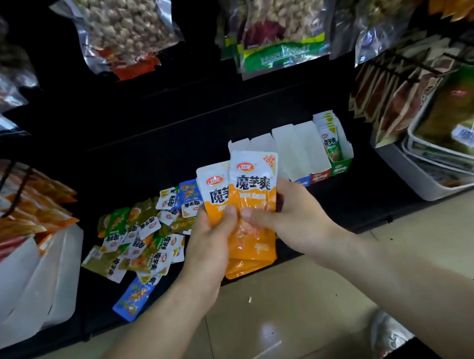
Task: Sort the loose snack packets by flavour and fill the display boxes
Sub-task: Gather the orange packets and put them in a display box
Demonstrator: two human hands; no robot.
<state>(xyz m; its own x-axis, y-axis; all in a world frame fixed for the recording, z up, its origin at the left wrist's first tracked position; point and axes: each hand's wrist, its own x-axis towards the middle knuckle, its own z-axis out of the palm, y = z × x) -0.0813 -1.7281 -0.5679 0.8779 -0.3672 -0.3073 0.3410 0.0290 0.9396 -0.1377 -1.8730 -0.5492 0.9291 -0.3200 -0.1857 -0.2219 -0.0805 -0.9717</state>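
Observation:
I hold a stack of orange snack packets [253,232] upright in front of the low black shelf [341,209]. My left hand [208,245] grips the stack from the left, thumb on its front. My right hand [290,214] pinches the front orange packet [256,182] from the right. A loose pile of green, blue and orange packets [143,239] lies on the shelf to the left of my hands. Behind my hands stand white display boxes [299,151]; the rightmost, green-fronted box [341,165] holds green packets [331,140], the others look empty.
White plastic bins [24,288] with packets stand at the left, a white tub of green bags [459,170] at the right. Large bags of nuts [126,20] hang above. One blue packet [133,299] lies at the shelf's front edge. Tiled floor lies below.

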